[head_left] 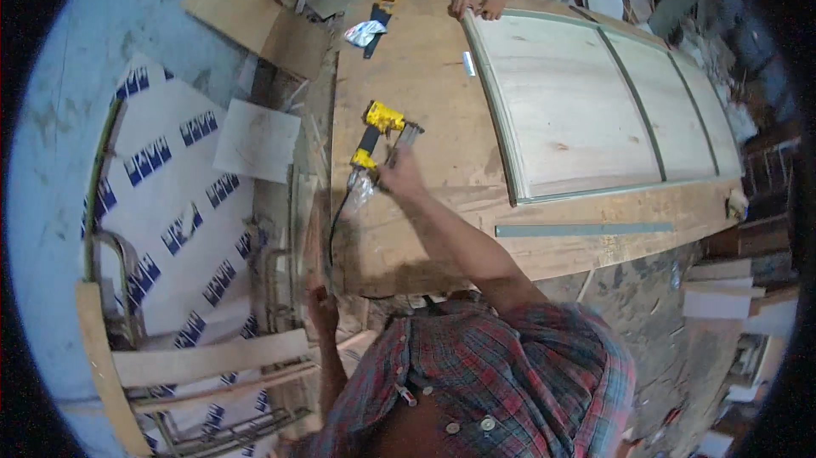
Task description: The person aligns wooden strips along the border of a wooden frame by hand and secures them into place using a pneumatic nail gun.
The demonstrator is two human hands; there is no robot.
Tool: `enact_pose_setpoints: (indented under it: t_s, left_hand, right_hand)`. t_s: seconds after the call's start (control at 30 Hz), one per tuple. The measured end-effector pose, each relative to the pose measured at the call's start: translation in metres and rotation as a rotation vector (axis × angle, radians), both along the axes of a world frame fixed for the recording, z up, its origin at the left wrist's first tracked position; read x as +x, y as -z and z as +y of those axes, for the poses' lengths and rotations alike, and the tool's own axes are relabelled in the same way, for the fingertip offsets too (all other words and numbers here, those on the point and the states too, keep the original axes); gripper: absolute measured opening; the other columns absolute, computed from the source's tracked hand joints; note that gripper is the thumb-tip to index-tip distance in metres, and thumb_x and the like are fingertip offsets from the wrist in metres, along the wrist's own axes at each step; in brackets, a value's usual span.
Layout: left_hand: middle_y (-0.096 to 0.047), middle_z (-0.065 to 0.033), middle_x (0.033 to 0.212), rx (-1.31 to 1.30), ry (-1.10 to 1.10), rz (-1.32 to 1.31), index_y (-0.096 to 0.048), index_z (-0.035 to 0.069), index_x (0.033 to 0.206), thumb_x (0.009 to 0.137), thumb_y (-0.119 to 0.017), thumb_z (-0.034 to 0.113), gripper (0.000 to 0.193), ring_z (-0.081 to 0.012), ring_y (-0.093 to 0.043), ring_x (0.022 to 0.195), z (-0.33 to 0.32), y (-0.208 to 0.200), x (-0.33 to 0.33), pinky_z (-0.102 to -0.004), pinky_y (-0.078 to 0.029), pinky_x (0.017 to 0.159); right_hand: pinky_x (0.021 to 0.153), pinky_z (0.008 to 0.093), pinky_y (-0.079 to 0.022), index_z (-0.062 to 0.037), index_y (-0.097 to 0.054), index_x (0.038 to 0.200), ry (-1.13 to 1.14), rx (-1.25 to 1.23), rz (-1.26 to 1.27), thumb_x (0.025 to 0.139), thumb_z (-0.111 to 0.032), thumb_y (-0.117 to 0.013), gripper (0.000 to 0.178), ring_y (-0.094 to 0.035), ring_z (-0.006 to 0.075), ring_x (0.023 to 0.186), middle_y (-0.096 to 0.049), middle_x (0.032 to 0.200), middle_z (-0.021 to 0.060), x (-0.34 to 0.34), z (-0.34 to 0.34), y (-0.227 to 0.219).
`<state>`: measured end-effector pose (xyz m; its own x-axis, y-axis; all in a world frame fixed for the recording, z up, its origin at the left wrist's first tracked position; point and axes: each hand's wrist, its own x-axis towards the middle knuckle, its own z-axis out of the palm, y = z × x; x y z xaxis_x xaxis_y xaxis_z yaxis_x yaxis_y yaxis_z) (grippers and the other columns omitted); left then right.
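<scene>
A yellow and black nail gun [380,122] lies on the wooden worktable, its black air hose [338,218] running off the left edge. My right hand [403,172] is closed around the lower end of the gun's magazine, slightly blurred. Crumpled clear plastic [361,191] sits by the gun's handle end. Low beside the table's left edge, my left hand [323,308] is closed and blurred. A thin brownish strip shows just above it, but what the fingers hold is unclear. To the right lies a pale plywood panel [561,105] with grey-green framing strips.
Another person's hands [478,6] rest at the panel's far corner. A handsaw [378,31] and a crumpled packet [364,33] lie at the far left of the worktable [425,237]. One loose grey-green strip [582,229] lies near the front edge. Metal frames and boards crowd the left side.
</scene>
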<state>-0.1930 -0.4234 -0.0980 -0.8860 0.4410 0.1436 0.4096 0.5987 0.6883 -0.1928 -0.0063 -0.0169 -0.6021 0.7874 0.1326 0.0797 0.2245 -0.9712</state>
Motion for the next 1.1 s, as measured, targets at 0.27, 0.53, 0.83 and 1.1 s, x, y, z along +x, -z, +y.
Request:
enact_pose_setpoints:
  t_s: [0.27, 0.53, 0.83, 1.1]
  left_hand:
    - [-0.062, -0.01, 0.097, -0.325, -0.114, -0.059, -0.059, -0.002, 0.106, 0.092, -0.06, 0.007, 0.016, -0.0196, -0.058, 0.091, -0.015, 0.056, 0.12, -0.0298, -0.048, 0.082]
    - [-0.063, -0.011, 0.097, -0.168, -0.155, -0.326, -0.059, -0.002, 0.107, 0.092, -0.062, 0.01, 0.019, -0.021, -0.058, 0.09, -0.071, 0.066, 0.122, -0.0316, -0.048, 0.083]
    - [-0.065, -0.0113, 0.102, 0.425, -0.156, -0.479, -0.063, -0.001, 0.107, 0.091, -0.067, 0.017, 0.024, -0.0232, -0.061, 0.086, -0.126, 0.015, -0.07, -0.0361, -0.051, 0.079]
    - [-0.062, -0.0162, 0.118, 0.675, -0.023, -0.143, -0.053, -0.001, 0.127, 0.096, -0.062, 0.016, 0.036, -0.0261, -0.063, 0.099, 0.019, -0.041, -0.057, -0.0393, -0.055, 0.086]
  right_hand:
    - [0.102, 0.0483, -0.046, -0.004, -0.007, 0.154, 0.306, -0.275, -0.469, 0.077, -0.016, -0.072, 0.101, -0.056, 0.0435, 0.117, -0.044, 0.136, 0.032, -0.113, 0.012, -0.008]
    - [0.082, 0.0391, -0.054, -0.0007, -0.026, 0.141, 0.448, -0.226, -0.092, 0.077, -0.004, -0.068, 0.077, -0.063, 0.0293, 0.1, -0.053, 0.118, 0.0259, -0.073, 0.007, -0.012]
    - [0.051, 0.0337, -0.05, -0.0105, -0.055, 0.081, 0.06, -1.214, 0.487, 0.087, -0.017, -0.065, 0.014, -0.055, 0.0158, 0.052, -0.054, 0.065, 0.001, 0.172, -0.012, -0.091]
    - [0.052, 0.0288, -0.049, -0.0066, -0.058, 0.116, 0.281, -1.029, 0.599, 0.09, -0.016, -0.06, 0.028, -0.05, 0.0105, 0.055, -0.052, 0.071, -0.0015, 0.417, 0.07, -0.1]
